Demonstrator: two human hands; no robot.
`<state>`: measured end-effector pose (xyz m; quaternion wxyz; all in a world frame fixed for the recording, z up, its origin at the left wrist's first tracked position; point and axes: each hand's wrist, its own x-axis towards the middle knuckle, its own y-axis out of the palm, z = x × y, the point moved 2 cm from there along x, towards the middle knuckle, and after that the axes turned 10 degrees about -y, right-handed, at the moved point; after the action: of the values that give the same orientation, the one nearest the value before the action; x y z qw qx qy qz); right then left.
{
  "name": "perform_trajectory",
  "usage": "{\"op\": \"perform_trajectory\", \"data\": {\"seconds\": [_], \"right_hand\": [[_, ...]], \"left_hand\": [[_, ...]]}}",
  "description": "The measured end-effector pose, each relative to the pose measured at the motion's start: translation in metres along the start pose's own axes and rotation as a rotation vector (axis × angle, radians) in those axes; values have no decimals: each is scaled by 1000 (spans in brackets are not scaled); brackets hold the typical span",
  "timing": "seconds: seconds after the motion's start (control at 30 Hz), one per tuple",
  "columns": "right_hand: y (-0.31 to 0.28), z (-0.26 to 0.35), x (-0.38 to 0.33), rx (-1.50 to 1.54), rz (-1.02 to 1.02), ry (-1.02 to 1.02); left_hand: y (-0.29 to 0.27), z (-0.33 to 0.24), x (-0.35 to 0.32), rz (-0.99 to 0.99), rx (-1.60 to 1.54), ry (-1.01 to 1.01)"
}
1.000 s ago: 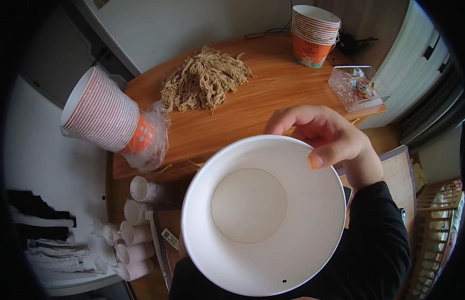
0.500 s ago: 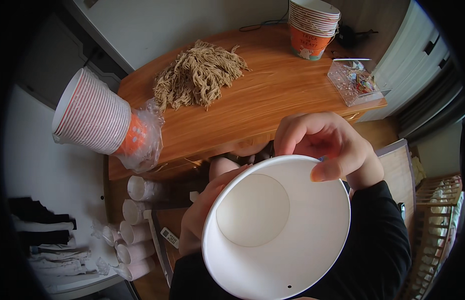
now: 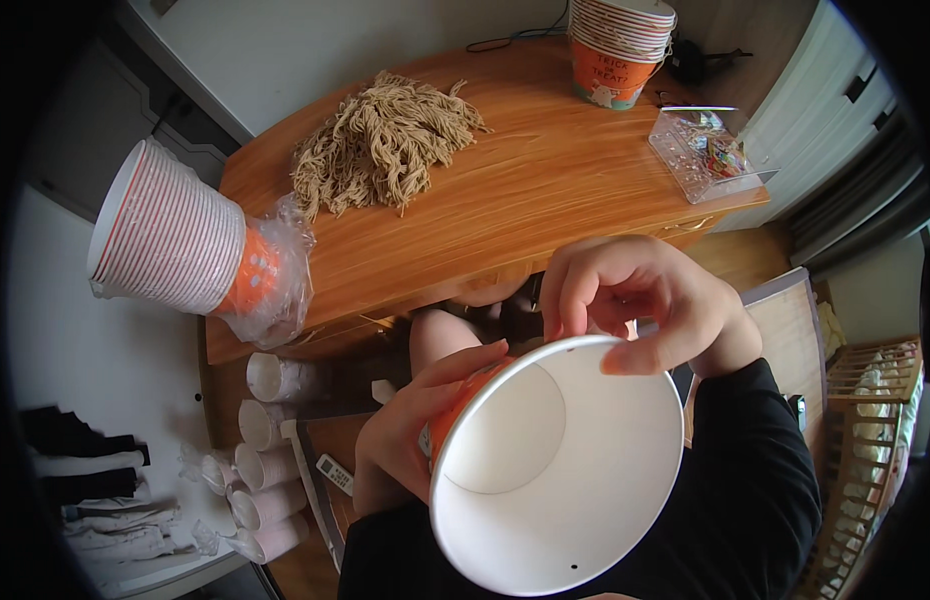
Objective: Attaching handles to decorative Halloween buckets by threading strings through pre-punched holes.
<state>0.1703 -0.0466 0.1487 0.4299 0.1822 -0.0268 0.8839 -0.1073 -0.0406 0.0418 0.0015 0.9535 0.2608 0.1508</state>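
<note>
A paper bucket (image 3: 615, 480), white inside and orange outside, is tilted with its mouth toward me. My left hand (image 3: 410, 410) is closed around its outer wall on the left. At the far rim, my right hand (image 3: 655, 300) has its thumb over the edge and its fingers curled outside; the fingertips are partly hidden behind the rim. Two small dark holes show in the bucket wall, one by the near rim and one by the far rim. A heap of tan twisted cords (image 3: 385, 145) lies on the wooden desk (image 3: 525, 180) beyond my hands.
A tall stack of white-rimmed buckets (image 3: 170, 235) in clear plastic leans at the desk's left edge. More orange buckets (image 3: 615, 70) are nested at the back right, near a clear tray (image 3: 700, 155) of small items. Several wrapped white cups or buckets (image 3: 270, 465) lie at lower left, beside a remote (image 3: 335, 474).
The bucket has turned and shifted slightly, so its orange outside and the far-rim hole now show. My right thumb has come closer to the far rim.
</note>
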Motion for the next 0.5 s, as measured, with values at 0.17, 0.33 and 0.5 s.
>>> {"op": "perform_trajectory", "data": {"seconds": [0.17, 0.33, 0.5], "right_hand": [[-5, -2, -3, -598, -103, -31], [-4, -16, -5, -919, -227, -195], [-14, -20, -11, -979, -222, -183]], "left_hand": [[-10, 2, 8, -30, 85, -172], [-7, -11, 26, -70, 351, 14], [-11, -3, 32, -52, 279, -9]]}}
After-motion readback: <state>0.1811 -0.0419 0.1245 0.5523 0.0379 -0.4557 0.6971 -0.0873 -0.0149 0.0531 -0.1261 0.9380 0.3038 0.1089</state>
